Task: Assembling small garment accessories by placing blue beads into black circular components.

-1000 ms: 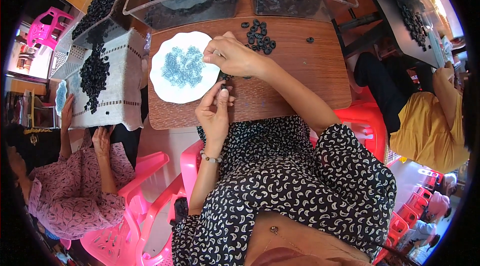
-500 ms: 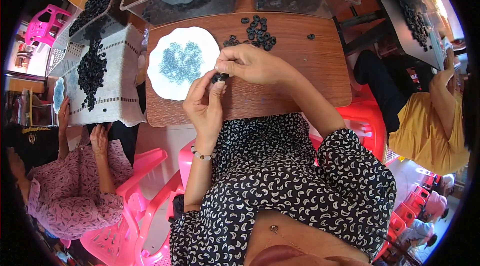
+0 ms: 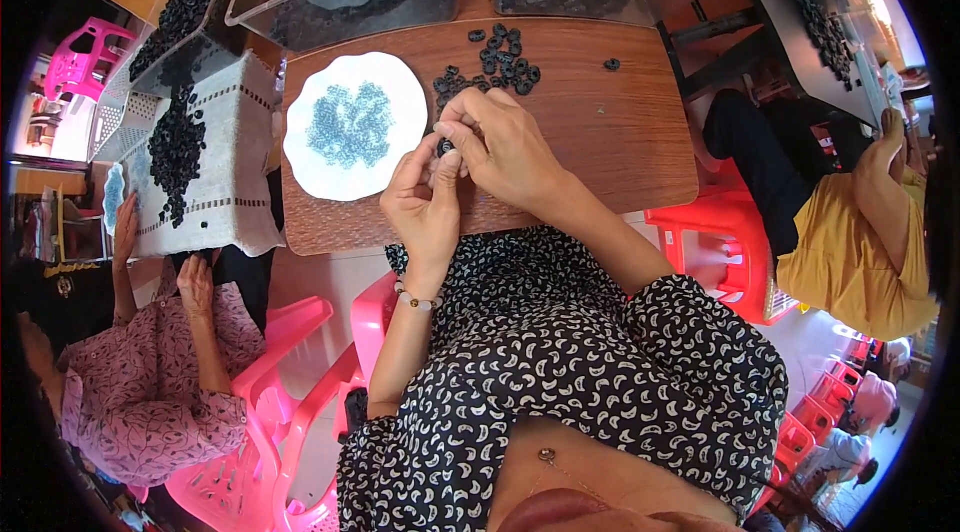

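A small round black part (image 3: 446, 146) is pinched between the thumb and fingers of my left hand (image 3: 424, 220). My right hand (image 3: 508, 154) closes over it from the other side, thumb and forefinger pressed at its upper edge. Whether the right fingertips hold a tiny piece as well is hidden. Left of my hands lies a white scalloped plate (image 3: 298, 154) with many tiny clear, greyish pieces (image 3: 350, 127) spread on it. Just beyond my fingers, a loose group of black ring-shaped parts (image 3: 497, 62) rests on the brown wooden table (image 3: 600, 162).
Clear plastic bins (image 3: 365, 2) heaped with black parts line the table's far edge. One black part (image 3: 612, 64) lies alone at right. At left, a person sits by a cloth-covered table (image 3: 225, 152) with more black parts; a yellow-clad person (image 3: 860, 252) sits at right.
My hands have drawn closer together around the black part, the right one swinging more upright. The part has tilted, and its round end now shows. The whole view has shifted slightly.
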Demonstrator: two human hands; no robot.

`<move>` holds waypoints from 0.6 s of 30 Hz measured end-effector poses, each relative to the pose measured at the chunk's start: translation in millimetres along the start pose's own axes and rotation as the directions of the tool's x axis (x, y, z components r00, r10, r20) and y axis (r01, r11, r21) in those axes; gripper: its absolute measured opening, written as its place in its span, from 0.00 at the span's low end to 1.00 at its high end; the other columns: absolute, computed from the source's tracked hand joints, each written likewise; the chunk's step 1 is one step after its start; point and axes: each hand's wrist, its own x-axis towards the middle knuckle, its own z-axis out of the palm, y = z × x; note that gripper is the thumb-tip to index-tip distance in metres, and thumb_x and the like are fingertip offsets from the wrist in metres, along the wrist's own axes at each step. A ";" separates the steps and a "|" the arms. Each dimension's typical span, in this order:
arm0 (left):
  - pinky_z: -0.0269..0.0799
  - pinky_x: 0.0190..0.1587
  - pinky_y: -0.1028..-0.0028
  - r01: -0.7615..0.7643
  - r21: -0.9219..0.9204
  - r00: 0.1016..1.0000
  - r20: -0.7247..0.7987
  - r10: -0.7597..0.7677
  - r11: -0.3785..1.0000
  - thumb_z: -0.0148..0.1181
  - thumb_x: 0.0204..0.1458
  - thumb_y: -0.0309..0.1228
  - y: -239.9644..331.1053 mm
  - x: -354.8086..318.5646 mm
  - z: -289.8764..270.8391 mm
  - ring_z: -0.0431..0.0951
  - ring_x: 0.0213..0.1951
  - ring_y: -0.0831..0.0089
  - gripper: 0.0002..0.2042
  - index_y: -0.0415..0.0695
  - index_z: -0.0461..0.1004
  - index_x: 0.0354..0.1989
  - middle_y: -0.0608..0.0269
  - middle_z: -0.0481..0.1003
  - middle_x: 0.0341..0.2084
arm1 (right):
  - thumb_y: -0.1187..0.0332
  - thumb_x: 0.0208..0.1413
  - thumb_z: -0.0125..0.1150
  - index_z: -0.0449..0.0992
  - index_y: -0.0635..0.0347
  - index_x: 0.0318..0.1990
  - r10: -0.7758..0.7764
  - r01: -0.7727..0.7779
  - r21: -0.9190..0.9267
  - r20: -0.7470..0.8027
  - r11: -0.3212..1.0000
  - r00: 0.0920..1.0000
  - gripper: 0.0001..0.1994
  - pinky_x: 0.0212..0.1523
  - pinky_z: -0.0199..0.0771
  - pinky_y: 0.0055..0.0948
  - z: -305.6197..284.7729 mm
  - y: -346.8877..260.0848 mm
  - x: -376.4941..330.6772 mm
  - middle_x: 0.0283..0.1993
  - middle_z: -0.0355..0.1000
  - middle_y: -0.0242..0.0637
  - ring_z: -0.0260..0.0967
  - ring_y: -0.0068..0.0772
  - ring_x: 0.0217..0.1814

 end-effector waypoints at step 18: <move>0.72 0.37 0.78 -0.142 0.249 0.990 0.052 0.133 0.958 0.68 0.57 0.26 3.2 -2.3 6.8 0.76 0.33 0.80 0.13 0.36 0.81 0.49 0.62 0.80 0.33 | 0.69 0.60 0.67 0.82 0.66 0.38 0.253 -0.277 0.143 0.168 0.950 0.953 0.08 0.38 0.75 0.24 -33.1 -4.4 -13.2 0.35 0.78 0.37 0.72 0.23 0.35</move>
